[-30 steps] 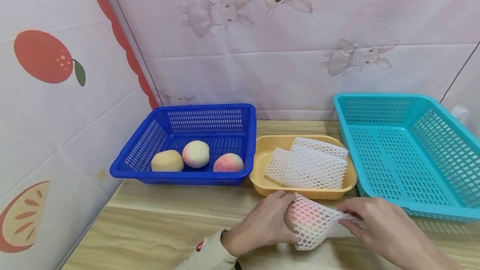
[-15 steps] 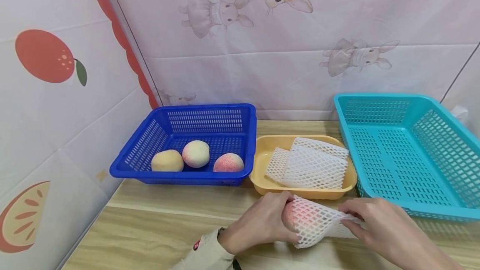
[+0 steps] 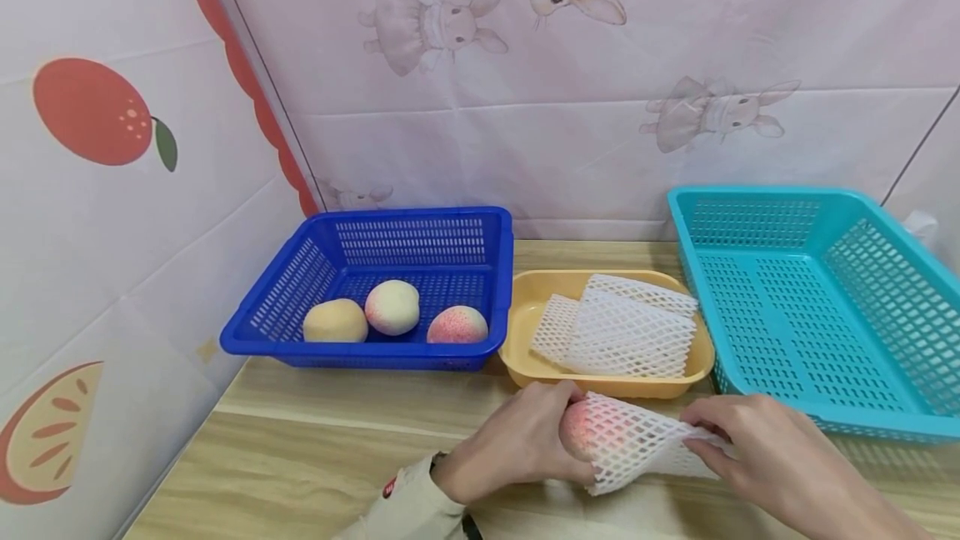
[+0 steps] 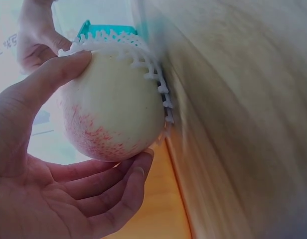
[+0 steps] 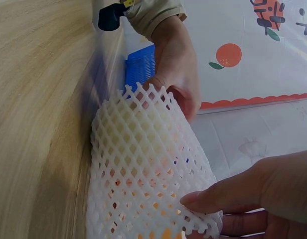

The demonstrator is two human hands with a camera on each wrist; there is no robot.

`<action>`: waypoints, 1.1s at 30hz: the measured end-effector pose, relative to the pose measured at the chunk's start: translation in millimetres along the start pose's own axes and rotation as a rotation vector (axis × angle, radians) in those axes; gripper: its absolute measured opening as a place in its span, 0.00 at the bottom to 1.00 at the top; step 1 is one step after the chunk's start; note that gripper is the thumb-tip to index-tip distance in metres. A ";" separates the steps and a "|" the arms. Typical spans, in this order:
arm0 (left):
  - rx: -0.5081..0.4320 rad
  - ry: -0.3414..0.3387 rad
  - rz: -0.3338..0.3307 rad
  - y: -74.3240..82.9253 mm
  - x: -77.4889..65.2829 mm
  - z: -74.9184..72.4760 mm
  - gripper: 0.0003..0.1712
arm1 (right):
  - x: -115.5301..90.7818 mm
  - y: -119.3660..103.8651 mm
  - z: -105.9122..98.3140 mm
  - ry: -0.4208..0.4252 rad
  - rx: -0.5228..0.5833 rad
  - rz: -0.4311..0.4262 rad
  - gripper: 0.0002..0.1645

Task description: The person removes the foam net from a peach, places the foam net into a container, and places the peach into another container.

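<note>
My left hand (image 3: pixel 521 440) grips a pink-and-cream peach (image 3: pixel 576 430) between thumb and fingertips, low over the table. In the left wrist view the peach's cream side and red-speckled lower part (image 4: pixel 101 137) face the camera. A white foam net sleeve (image 3: pixel 633 444) surrounds the peach's right part, its open rim at the left thumb. With thumb and fingers, my right hand (image 3: pixel 757 448) pinches the sleeve's far end, which is drawn in there. Through the mesh (image 5: pixel 138 144) in the right wrist view the peach shows.
A blue basket (image 3: pixel 367 349) with 3 peaches stands at the back left. Behind my hands, a yellow tray (image 3: pixel 525 369) holds several flat white foam net sleeves (image 3: pixel 630 327). The turquoise basket (image 3: pixel 806 332) is on the right. Printed cloth walls (image 3: pixel 480 148) rise behind the wooden table (image 3: pixel 315 432).
My left hand has shifted slightly left with the peach, so a little more of the fruit shows outside the sleeve's rim. The right hand has barely moved and keeps its pinch.
</note>
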State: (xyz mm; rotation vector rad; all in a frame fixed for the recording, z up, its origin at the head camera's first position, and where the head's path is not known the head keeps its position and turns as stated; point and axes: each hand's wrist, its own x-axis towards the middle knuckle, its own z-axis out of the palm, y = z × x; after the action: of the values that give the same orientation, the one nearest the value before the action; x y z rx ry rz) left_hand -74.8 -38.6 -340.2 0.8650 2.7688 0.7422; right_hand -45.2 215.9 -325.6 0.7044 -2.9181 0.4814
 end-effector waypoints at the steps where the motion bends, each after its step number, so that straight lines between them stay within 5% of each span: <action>1: -0.004 0.000 -0.001 -0.4 -0.2 -0.1 0.39 | -0.1 0.1 -0.1 0.000 0.000 0.001 0.10; 33: -0.098 -0.039 -0.060 -6.2 -7.6 -12.5 0.35 | -0.6 0.4 -3.6 -0.029 -0.006 0.039 0.10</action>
State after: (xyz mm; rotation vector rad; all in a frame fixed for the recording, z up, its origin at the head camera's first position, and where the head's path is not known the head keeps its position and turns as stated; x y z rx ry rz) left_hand -75.0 -52.5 -332.5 0.7654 2.6864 0.8342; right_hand -44.8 217.7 -322.5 0.6598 -2.9643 0.4706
